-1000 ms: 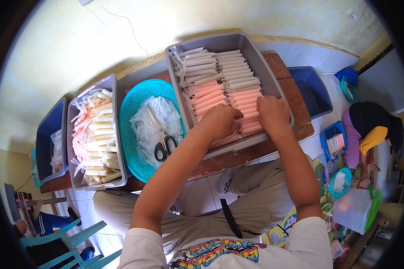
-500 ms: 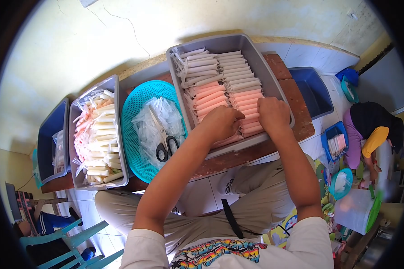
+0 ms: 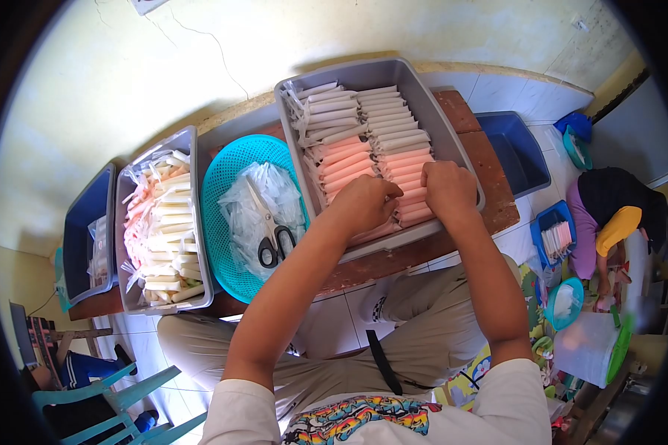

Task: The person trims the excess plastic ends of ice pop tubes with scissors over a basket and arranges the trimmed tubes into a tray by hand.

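Pink packets (image 3: 410,159) lay in two side-by-side columns in the near half of a large grey bin (image 3: 433,113), with white packets (image 3: 386,113) lined up in the same way beyond them. Over the left column came the left hand (image 3: 365,206), its fingers curled and the thumb drawn in close to the index finger. At the outer end of the right column was the right hand (image 3: 450,189), bent downward with its fingers folded toward the packets. I could not tell whether either hand was clamped on a packet (the backs of the hands blocked the view of most fingertips).

The nearest pink packets were partly covered by the left hand, and the clear plastic ends along the bin's left side ran together. At the far right, a co-worker (image 3: 608,194) in a dark top leaned forward, the hands small and hard to make out. A dark round border cut off the corners of the view.

The bin stood on a brown wooden table (image 3: 491,167). Just left of it was a turquoise basket (image 3: 220,169) holding crumpled clear plastic (image 3: 239,213), with scissors (image 3: 265,216) lying on top, handles toward the person. Next came a smaller grey tub of long pale sticks (image 3: 172,230), then a dark blue tub (image 3: 89,204). A cracked, pale yellow wall (image 3: 163,81) rose behind, and white tiles (image 3: 326,326) covered the floor.
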Demonstrator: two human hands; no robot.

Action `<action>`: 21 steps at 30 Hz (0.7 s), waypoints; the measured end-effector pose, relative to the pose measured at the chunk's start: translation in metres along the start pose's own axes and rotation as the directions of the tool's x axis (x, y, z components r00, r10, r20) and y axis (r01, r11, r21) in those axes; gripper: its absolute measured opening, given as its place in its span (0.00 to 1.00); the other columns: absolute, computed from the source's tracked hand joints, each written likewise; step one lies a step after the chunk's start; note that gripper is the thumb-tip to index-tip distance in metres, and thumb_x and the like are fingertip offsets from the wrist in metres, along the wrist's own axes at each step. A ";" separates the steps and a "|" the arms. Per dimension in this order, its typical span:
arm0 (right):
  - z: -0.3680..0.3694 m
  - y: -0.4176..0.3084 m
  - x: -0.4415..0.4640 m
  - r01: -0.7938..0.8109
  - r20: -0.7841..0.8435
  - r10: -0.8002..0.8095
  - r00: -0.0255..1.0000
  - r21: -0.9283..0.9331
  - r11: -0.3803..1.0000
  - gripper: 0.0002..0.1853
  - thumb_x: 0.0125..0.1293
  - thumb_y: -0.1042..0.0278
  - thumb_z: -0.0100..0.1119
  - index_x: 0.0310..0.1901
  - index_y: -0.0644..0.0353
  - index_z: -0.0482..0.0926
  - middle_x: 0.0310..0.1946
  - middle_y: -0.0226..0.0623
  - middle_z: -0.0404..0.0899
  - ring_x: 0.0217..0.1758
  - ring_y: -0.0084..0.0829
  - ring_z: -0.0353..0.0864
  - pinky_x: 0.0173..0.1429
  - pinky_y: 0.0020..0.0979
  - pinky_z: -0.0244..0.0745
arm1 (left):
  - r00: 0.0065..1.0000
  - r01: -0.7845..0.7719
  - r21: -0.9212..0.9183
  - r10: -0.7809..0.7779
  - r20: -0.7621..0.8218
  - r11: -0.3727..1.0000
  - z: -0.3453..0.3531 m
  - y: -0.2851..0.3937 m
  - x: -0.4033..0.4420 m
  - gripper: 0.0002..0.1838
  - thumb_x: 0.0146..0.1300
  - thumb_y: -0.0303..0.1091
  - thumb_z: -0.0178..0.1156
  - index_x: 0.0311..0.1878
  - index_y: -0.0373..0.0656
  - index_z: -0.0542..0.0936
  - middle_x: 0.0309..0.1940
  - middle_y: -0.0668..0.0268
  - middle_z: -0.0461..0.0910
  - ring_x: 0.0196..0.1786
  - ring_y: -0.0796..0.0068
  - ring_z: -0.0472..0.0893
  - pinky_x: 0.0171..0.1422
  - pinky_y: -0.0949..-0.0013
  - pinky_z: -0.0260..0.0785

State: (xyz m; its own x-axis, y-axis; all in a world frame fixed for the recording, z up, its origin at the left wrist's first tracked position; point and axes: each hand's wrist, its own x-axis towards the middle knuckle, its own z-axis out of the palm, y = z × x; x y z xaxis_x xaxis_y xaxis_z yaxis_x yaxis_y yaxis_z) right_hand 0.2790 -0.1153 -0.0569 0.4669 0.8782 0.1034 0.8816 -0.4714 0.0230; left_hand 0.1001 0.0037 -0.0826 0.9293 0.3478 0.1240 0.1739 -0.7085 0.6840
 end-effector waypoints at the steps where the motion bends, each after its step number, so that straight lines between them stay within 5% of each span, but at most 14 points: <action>1: -0.003 0.000 -0.001 0.019 0.003 -0.019 1.000 0.026 0.999 0.06 0.65 0.75 0.66 0.35 0.53 0.90 0.36 0.45 0.91 0.42 0.50 0.93 0.47 0.48 0.87 | 1.000 0.014 -0.006 -0.014 -0.007 1.000 -0.001 0.001 0.000 0.13 0.68 0.27 0.68 0.54 0.38 0.91 0.46 0.51 0.93 0.49 0.53 0.92 0.58 0.55 0.84; 11: -0.016 -0.005 -0.006 0.062 -0.040 -0.053 0.998 0.263 0.963 0.07 0.65 0.77 0.64 0.41 0.55 0.89 0.43 0.42 0.91 0.48 0.50 0.92 0.52 0.50 0.85 | 0.979 0.092 -0.007 -0.092 -0.182 0.996 -0.013 0.008 0.003 0.10 0.69 0.29 0.68 0.50 0.41 0.92 0.43 0.56 0.92 0.47 0.56 0.92 0.53 0.56 0.82; 14: -0.019 -0.010 -0.004 0.118 -0.043 -0.110 0.993 0.356 0.927 0.10 0.64 0.79 0.63 0.44 0.54 0.89 0.45 0.41 0.91 0.50 0.49 0.91 0.54 0.49 0.85 | 0.954 0.143 0.139 -0.099 -0.282 0.980 -0.015 0.013 -0.001 0.08 0.68 0.30 0.69 0.47 0.42 0.91 0.41 0.57 0.92 0.45 0.55 0.91 0.50 0.55 0.82; 21: -0.021 -0.029 -0.006 0.223 -0.078 -0.211 0.974 0.479 0.849 0.13 0.64 0.75 0.70 0.50 0.54 0.89 0.49 0.40 0.90 0.54 0.47 0.91 0.57 0.48 0.85 | 0.911 0.190 0.447 0.013 -0.413 0.874 -0.020 0.017 -0.017 0.11 0.67 0.34 0.71 0.51 0.47 0.91 0.47 0.61 0.91 0.56 0.59 0.89 0.65 0.53 0.74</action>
State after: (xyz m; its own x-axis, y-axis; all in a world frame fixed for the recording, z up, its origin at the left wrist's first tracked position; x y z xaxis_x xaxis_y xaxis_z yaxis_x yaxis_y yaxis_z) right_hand 0.2491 -0.1083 -0.0373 0.2631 0.9490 0.1738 0.8858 -0.1662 -0.4334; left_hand 0.0812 -0.0020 -0.0592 0.7142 0.5611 0.4184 0.4744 -0.8276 0.3000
